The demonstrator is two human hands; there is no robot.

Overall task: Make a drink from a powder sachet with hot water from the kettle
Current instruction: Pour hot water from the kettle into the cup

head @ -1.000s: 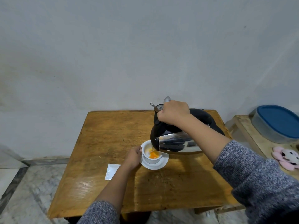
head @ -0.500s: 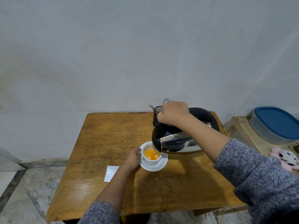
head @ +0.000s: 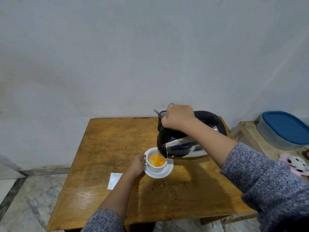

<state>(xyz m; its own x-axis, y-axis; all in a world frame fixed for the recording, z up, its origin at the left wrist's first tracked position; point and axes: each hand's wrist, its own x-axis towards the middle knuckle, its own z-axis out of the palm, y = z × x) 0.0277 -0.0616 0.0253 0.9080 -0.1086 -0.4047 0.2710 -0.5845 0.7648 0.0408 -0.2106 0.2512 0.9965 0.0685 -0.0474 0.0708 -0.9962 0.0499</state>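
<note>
- Right hand (head: 178, 117): fingers wrapped fully around the black handle of the kettle (head: 185, 144). The kettle is held above the tabletop (head: 107, 139), tipped toward the person's left, spout end directly over the cup (head: 156, 162).
- Kettle body: polished steel with black lid and handle; its lower edge overlaps the far-right rim of the cup in this view.
- Left hand (head: 136, 164): fingers curled at the cup's handle on its left side; the exact contact at the handle is too small to resolve.
- Cup: white, upright, seated on a white saucer (head: 158, 173) near the centre of the tabletop. It contains orange-yellow liquid with darker orange patches.
- Sachet (head: 114, 180): white, flat on the tabletop, near the left forearm and left of the saucer, not touching it.
- Cutlery: a fork (head: 157, 112) and a spoon (head: 170, 105) project upward behind the right hand; their support is hidden.
- Side surface at right: a container with a blue lid (head: 284, 129) and a pink-and-white soft toy (head: 296, 164), well apart from the cup.
</note>
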